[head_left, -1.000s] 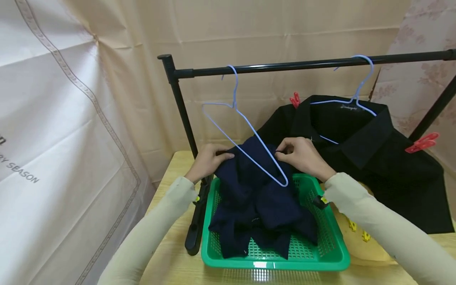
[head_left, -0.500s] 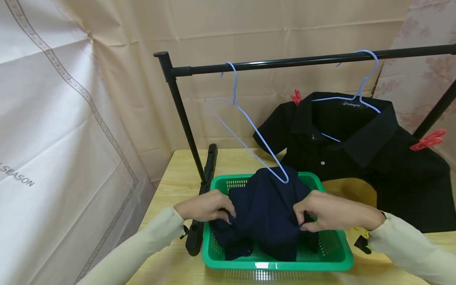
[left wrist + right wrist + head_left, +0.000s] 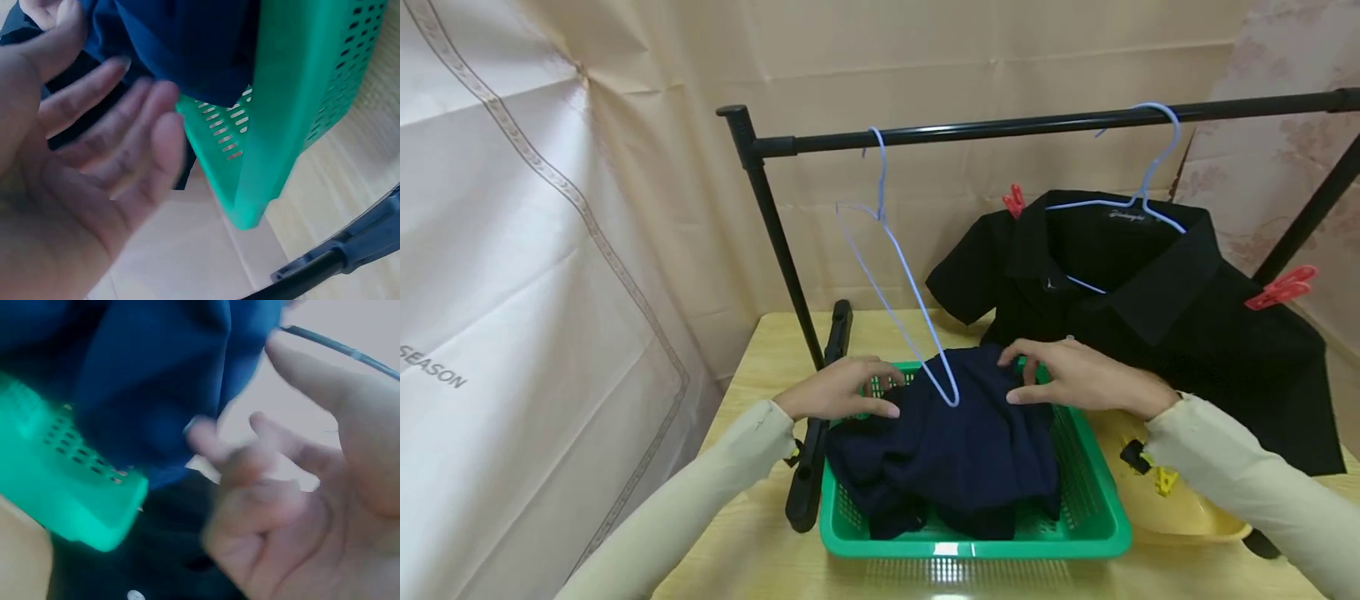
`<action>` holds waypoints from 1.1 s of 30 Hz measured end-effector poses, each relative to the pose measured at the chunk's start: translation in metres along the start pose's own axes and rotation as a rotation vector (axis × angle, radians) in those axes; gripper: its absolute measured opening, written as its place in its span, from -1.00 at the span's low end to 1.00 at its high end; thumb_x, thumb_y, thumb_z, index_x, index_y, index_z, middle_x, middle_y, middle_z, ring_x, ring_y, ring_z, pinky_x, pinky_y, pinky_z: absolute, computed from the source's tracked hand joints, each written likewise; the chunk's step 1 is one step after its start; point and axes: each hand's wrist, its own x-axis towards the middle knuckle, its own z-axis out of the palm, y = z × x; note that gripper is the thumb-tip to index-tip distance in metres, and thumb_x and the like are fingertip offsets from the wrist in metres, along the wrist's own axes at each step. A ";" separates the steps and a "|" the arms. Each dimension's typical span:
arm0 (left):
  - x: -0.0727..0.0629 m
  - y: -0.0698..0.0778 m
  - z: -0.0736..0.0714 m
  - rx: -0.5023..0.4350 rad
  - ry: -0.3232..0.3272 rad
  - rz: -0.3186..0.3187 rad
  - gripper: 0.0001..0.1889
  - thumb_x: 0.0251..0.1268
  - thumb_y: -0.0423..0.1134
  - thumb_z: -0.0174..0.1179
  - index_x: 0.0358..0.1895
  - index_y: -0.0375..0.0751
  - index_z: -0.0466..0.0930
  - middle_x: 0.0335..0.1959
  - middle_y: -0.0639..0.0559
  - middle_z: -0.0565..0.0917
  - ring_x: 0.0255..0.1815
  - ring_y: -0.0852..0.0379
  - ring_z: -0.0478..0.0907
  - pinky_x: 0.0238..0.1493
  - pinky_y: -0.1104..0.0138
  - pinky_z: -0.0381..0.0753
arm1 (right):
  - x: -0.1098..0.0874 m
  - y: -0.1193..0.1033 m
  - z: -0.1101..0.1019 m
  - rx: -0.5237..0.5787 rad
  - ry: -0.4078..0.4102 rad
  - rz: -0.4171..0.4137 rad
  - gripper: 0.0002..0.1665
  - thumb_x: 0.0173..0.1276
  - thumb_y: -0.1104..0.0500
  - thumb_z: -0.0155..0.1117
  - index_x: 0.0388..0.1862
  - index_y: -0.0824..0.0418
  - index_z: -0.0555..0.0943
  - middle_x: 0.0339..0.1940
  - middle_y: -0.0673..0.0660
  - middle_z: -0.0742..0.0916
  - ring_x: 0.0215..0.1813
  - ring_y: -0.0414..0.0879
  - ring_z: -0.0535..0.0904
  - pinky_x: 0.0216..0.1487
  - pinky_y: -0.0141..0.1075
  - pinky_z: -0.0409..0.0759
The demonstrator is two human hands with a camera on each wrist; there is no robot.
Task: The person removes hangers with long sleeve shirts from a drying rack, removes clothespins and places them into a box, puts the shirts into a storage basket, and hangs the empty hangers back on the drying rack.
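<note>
A dark navy garment lies bunched in a green basket, draping over much of its inside. My left hand hovers at the garment's left side, fingers spread and nothing in them; the left wrist view shows its palm and parted fingers beside the cloth. At the garment's upper right is my right hand, thumb and fingers apart with no cloth between them. A bare blue hanger hangs from the black rail, its lower corner overlapping the garment in the head view.
A black collared shirt hangs to the right on another blue hanger, with red clothespins at its shoulders. Beside the basket sits a yellow bowl holding yellow clothespins. The rack's black foot stands left of the basket.
Both hands held the garment up near the hanger, then lowered it into the basket. Since then they have let go and risen, fingers opening. The bare hanger has swung round.
</note>
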 end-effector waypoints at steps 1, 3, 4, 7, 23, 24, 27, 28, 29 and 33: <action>0.001 0.003 0.000 0.037 -0.030 -0.022 -0.42 0.44 0.09 0.29 0.45 0.03 0.47 0.21 0.00 0.57 -0.04 0.15 0.59 0.02 0.25 0.59 | 0.004 0.001 0.002 0.013 -0.029 0.019 -0.36 0.44 -0.17 0.37 0.38 0.05 0.50 -0.09 -0.02 0.70 -0.22 -0.14 0.59 -0.12 -0.14 0.54; 0.001 0.009 0.005 0.098 -0.131 -0.057 -0.24 0.40 0.17 0.29 0.60 0.16 0.24 0.37 -0.08 0.43 0.14 0.07 0.53 0.17 0.18 0.53 | 0.008 0.001 0.010 0.046 -0.130 0.038 -0.16 0.41 -0.18 0.39 0.55 0.09 0.35 0.17 0.11 0.65 0.08 0.01 0.58 0.14 0.06 0.50; 0.001 0.014 0.010 0.130 -0.189 -0.059 -0.19 0.39 0.20 0.28 0.63 0.22 0.16 0.42 -0.08 0.38 0.22 0.05 0.50 0.23 0.16 0.51 | 0.008 0.000 0.015 0.062 -0.182 0.045 -0.11 0.39 -0.16 0.42 0.57 0.11 0.33 0.27 0.17 0.61 0.20 0.11 0.54 0.22 0.13 0.49; -0.001 0.027 0.028 0.260 -0.310 -0.027 -0.15 0.37 0.26 0.26 0.65 0.28 0.11 0.48 -0.05 0.34 0.38 0.06 0.40 0.34 0.16 0.43 | 0.001 -0.007 0.033 0.011 -0.286 0.054 -0.08 0.31 -0.15 0.49 0.55 0.15 0.40 0.45 0.29 0.49 0.43 0.28 0.38 0.37 0.28 0.33; -0.031 0.016 0.057 0.386 -0.250 -0.030 -0.18 0.38 0.35 0.13 0.64 0.23 0.15 0.57 -0.03 0.30 0.51 -0.06 0.31 0.41 0.00 0.35 | -0.040 0.008 0.067 -0.303 -0.129 -0.034 -0.25 0.10 -0.08 0.64 0.31 -0.06 0.67 -0.41 -0.21 0.60 -0.50 -0.36 0.27 -0.57 -0.40 0.26; -0.032 0.014 0.058 0.372 -0.239 -0.029 -0.18 0.38 0.35 0.14 0.63 0.23 0.16 0.56 -0.03 0.31 0.51 -0.05 0.31 0.41 0.00 0.35 | -0.039 0.010 0.068 -0.295 -0.118 -0.035 -0.26 0.10 -0.07 0.64 0.31 -0.06 0.67 -0.46 -0.25 0.52 -0.51 -0.35 0.23 -0.58 -0.41 0.23; -0.033 0.009 0.057 0.349 -0.212 -0.018 -0.18 0.36 0.36 0.15 0.62 0.21 0.21 0.54 -0.03 0.35 0.49 -0.04 0.34 0.37 0.03 0.39 | -0.038 0.013 0.069 -0.272 -0.098 -0.038 -0.29 0.11 -0.07 0.64 0.30 -0.06 0.68 -0.50 -0.26 0.48 -0.53 -0.36 0.21 -0.60 -0.41 0.22; -0.033 0.008 0.057 0.345 -0.205 -0.014 -0.19 0.36 0.36 0.14 0.62 0.20 0.22 0.53 -0.04 0.36 0.47 -0.04 0.37 0.36 0.04 0.41 | -0.037 0.013 0.069 -0.272 -0.095 -0.037 -0.29 0.11 -0.08 0.64 0.29 -0.06 0.69 -0.51 -0.26 0.48 -0.53 -0.36 0.21 -0.60 -0.41 0.23; -0.033 0.006 0.056 0.334 -0.198 -0.013 -0.19 0.36 0.36 0.15 0.61 0.20 0.22 0.53 -0.04 0.37 0.46 -0.04 0.38 0.36 0.07 0.42 | -0.035 0.013 0.069 -0.273 -0.091 -0.034 -0.30 0.11 -0.08 0.64 0.28 -0.05 0.69 -0.52 -0.27 0.46 -0.54 -0.35 0.20 -0.60 -0.41 0.23; -0.030 0.000 0.053 0.290 -0.181 -0.027 -0.19 0.36 0.32 0.19 0.61 0.17 0.24 0.52 -0.07 0.37 0.46 -0.04 0.39 0.37 0.13 0.43 | -0.029 0.016 0.067 -0.282 -0.065 -0.041 -0.31 0.11 -0.08 0.64 0.26 -0.03 0.71 -0.54 -0.28 0.47 -0.55 -0.36 0.21 -0.60 -0.41 0.24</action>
